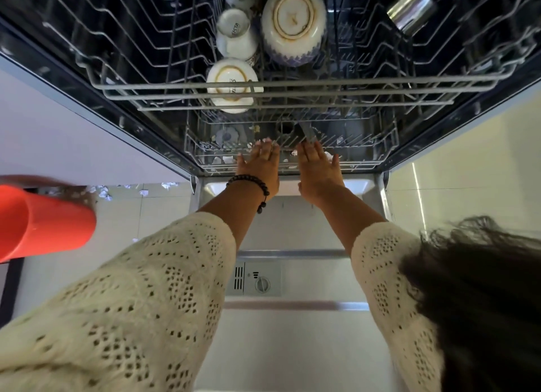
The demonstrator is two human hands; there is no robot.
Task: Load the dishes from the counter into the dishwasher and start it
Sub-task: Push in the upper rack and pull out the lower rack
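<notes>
We have both hands flat with fingers straight, left hand (260,164) and right hand (317,164), against the front of the grey wire lower rack (366,145), likely to slide it; white ceramic cups (232,84) and bowl (293,25) sit upturned in the upper rack (322,94) to drain

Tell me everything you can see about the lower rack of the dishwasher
The lower rack is a grey wire basket with rows of upright tines, sitting inside the tub below the upper rack, its front edge at the hinge end of the open door. Small pale items or scraps lie among the wires, too small to identify. The left hand and right hand rest flat on its front rail, fingers straight, as if pushing it in.
</notes>
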